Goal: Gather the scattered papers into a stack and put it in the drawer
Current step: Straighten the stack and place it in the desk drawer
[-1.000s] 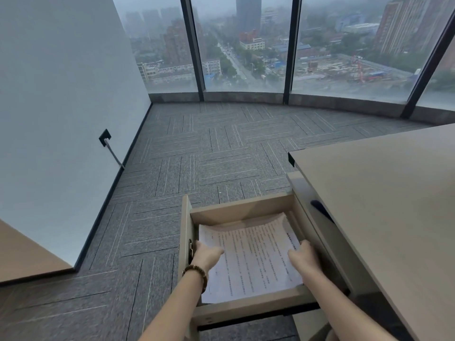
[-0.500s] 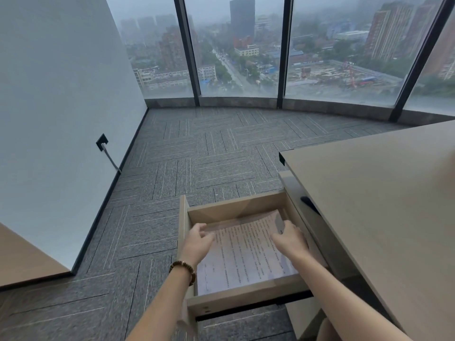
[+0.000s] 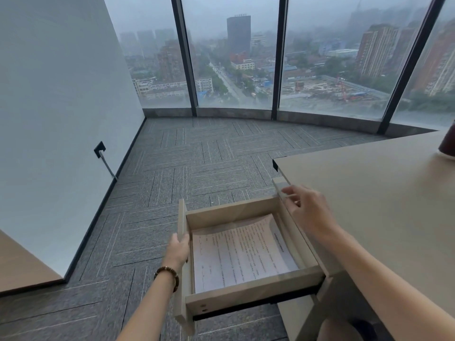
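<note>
A stack of printed white papers [image 3: 240, 253] lies flat inside the open light-wood drawer [image 3: 253, 292], which sticks out to the left of the desk. My left hand [image 3: 177, 249], with a bead bracelet on the wrist, grips the drawer's front panel [image 3: 181, 223] at its top edge. My right hand [image 3: 307, 211] hovers above the drawer's far right corner, fingers spread, holding nothing and clear of the papers.
The beige desk top [image 3: 374, 193] fills the right side, with a dark red object [image 3: 448, 143] at its far right edge. Grey carpet floor [image 3: 197, 163] stretches to tall windows. A wall socket with a cable [image 3: 100, 150] is on the left wall.
Both hands have left the papers, which now lie flat in the drawer. My left hand moved to the drawer's front panel; my right hand lifted up and to the right.
</note>
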The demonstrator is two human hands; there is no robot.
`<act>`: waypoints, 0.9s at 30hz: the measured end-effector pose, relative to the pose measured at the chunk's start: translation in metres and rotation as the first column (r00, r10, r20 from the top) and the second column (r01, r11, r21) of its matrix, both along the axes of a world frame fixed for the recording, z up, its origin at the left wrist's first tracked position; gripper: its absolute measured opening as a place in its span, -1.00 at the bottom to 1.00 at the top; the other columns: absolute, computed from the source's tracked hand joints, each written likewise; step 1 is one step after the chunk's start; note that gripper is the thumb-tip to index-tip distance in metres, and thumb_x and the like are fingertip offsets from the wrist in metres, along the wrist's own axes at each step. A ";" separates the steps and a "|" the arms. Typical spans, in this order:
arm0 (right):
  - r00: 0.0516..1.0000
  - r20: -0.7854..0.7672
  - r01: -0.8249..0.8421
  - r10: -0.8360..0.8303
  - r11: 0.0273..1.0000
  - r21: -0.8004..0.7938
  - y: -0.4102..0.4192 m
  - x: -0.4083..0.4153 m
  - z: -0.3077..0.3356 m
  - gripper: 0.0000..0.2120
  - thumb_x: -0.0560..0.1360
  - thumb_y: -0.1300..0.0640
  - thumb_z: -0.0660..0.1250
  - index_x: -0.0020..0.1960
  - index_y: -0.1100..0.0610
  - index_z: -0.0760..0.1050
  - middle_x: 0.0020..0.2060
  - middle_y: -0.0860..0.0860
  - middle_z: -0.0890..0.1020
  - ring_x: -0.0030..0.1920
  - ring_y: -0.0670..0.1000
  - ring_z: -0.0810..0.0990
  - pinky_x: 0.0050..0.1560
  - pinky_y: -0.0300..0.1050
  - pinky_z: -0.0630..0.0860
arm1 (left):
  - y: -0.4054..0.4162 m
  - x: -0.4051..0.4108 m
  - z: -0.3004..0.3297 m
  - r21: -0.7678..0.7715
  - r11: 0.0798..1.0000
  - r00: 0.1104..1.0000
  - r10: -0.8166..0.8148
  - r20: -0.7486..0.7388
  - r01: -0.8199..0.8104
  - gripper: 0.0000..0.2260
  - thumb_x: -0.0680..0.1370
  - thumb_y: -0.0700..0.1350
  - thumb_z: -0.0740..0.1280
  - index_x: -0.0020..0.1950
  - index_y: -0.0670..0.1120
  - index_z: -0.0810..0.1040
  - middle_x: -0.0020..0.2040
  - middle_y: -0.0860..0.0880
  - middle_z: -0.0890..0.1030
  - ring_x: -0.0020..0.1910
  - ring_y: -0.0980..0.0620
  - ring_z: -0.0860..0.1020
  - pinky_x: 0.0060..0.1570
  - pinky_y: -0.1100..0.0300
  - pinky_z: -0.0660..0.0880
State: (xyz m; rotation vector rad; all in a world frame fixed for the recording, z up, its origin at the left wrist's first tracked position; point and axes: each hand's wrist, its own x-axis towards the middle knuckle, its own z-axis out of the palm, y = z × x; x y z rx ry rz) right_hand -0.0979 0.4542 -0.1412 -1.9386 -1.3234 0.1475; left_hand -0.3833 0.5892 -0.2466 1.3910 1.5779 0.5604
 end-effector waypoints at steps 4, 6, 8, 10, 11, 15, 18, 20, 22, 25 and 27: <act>0.963 0.244 0.145 -0.117 0.984 -0.102 -0.010 0.034 0.001 -0.74 0.57 0.21 0.26 0.19 0.14 0.63 0.19 0.08 0.62 0.16 0.18 0.58 0.15 -0.04 0.41 | 0.036 -0.014 -0.053 -0.193 0.972 0.939 0.184 0.290 -0.131 -0.37 0.53 0.28 0.08 0.52 -0.02 0.25 0.49 -0.03 0.36 0.43 -0.09 0.38 0.40 -0.17 0.32; 0.928 0.348 0.221 -0.131 0.947 -0.233 -0.014 0.049 -0.003 -0.71 0.61 0.09 0.21 0.25 0.06 0.60 0.31 0.09 0.55 0.31 0.19 0.48 0.34 0.07 0.29 | 0.021 -0.007 -0.031 -0.294 0.941 0.881 0.279 0.382 -0.170 -0.56 0.64 0.13 0.07 0.44 -0.06 0.35 0.32 -0.08 0.52 0.22 -0.08 0.53 0.21 -0.09 0.48; 0.918 0.374 0.259 -0.134 0.916 -0.307 -0.016 0.057 -0.006 -0.67 0.63 -0.04 0.16 0.33 -0.05 0.52 0.38 0.09 0.48 0.41 0.18 0.37 0.45 0.15 0.16 | 0.010 0.000 -0.016 -0.292 0.941 0.869 0.283 0.406 -0.170 -0.74 0.70 -0.06 0.04 0.27 -0.07 0.46 -0.03 -0.12 0.60 -0.16 -0.06 0.55 -0.16 0.04 0.53; 0.920 0.367 0.255 -0.137 0.921 -0.296 -0.015 0.060 -0.010 -0.66 0.63 -0.07 0.15 0.35 -0.07 0.49 0.37 0.10 0.47 0.42 0.19 0.35 0.48 0.20 0.16 | 0.008 0.008 -0.015 -0.280 0.947 0.888 0.260 0.378 -0.158 -0.77 0.69 -0.18 0.08 0.25 -0.04 0.47 -0.09 -0.14 0.62 -0.27 -0.06 0.54 -0.28 0.09 0.52; 0.917 0.375 0.256 -0.138 0.923 -0.287 -0.014 0.061 -0.012 -0.66 0.62 -0.07 0.15 0.34 -0.07 0.50 0.36 0.10 0.48 0.40 0.20 0.36 0.47 0.21 0.18 | 0.007 0.012 -0.014 -0.258 0.954 0.901 0.240 0.361 -0.150 -0.77 0.67 -0.23 0.12 0.25 -0.05 0.48 -0.07 -0.14 0.63 -0.28 -0.06 0.55 -0.32 0.11 0.53; 0.912 0.382 0.269 -0.151 0.922 -0.278 -0.013 0.060 -0.013 -0.68 0.62 -0.06 0.15 0.29 -0.04 0.52 0.33 0.10 0.50 0.38 0.21 0.38 0.46 0.20 0.19 | 0.005 0.032 -0.015 -0.249 0.957 0.926 0.225 0.302 -0.151 -0.85 0.65 -0.24 0.20 0.16 -0.13 0.51 -0.20 -0.13 0.61 -0.34 -0.04 0.54 -0.47 0.22 0.52; 0.910 0.385 0.272 -0.153 0.922 -0.276 -0.012 0.060 -0.013 -0.69 0.62 -0.06 0.14 0.28 -0.04 0.52 0.33 0.09 0.50 0.39 0.20 0.37 0.47 0.19 0.17 | 0.002 0.051 -0.019 -0.255 0.958 0.931 0.209 0.299 -0.133 -0.83 0.66 -0.22 0.16 0.16 -0.18 0.53 -0.20 -0.12 0.61 -0.31 -0.03 0.56 -0.40 0.18 0.52; 0.915 0.372 0.270 -0.158 0.924 -0.270 -0.012 0.059 -0.013 -0.69 0.63 -0.06 0.14 0.28 -0.04 0.53 0.32 0.09 0.50 0.39 0.20 0.36 0.48 0.18 0.14 | 0.000 0.063 -0.023 -0.254 0.961 0.932 0.188 0.310 -0.109 -0.81 0.66 -0.23 0.16 0.16 -0.21 0.54 -0.19 -0.12 0.63 -0.29 -0.04 0.58 -0.38 0.17 0.52; 0.917 0.364 0.268 -0.162 0.927 -0.263 -0.012 0.060 -0.013 -0.68 0.63 -0.06 0.13 0.29 -0.05 0.52 0.32 0.09 0.50 0.40 0.20 0.35 0.48 0.18 0.13 | -0.004 0.077 -0.026 -0.240 0.967 0.932 0.165 0.322 -0.088 -0.80 0.66 -0.23 0.17 0.17 -0.22 0.55 -0.16 -0.13 0.64 -0.25 -0.06 0.60 -0.34 0.15 0.53; 0.919 0.358 0.264 -0.163 0.930 -0.254 -0.012 0.061 -0.014 -0.68 0.63 -0.06 0.13 0.29 -0.04 0.53 0.30 0.08 0.51 0.39 0.20 0.35 0.48 0.20 0.14 | -0.007 0.100 -0.030 -0.196 0.978 0.943 0.126 0.309 -0.067 -0.81 0.65 -0.23 0.18 0.15 -0.25 0.56 -0.08 -0.21 0.65 -0.17 -0.14 0.61 -0.23 0.07 0.60; 0.921 0.353 0.262 -0.164 0.931 -0.253 -0.011 0.061 -0.014 -0.69 0.63 -0.06 0.14 0.28 -0.04 0.53 0.30 0.08 0.50 0.40 0.20 0.35 0.49 0.20 0.13 | -0.008 0.116 -0.034 -0.179 0.982 0.947 0.115 0.299 -0.062 -0.81 0.64 -0.23 0.20 0.14 -0.25 0.56 0.01 -0.27 0.66 -0.12 -0.17 0.63 -0.19 0.03 0.61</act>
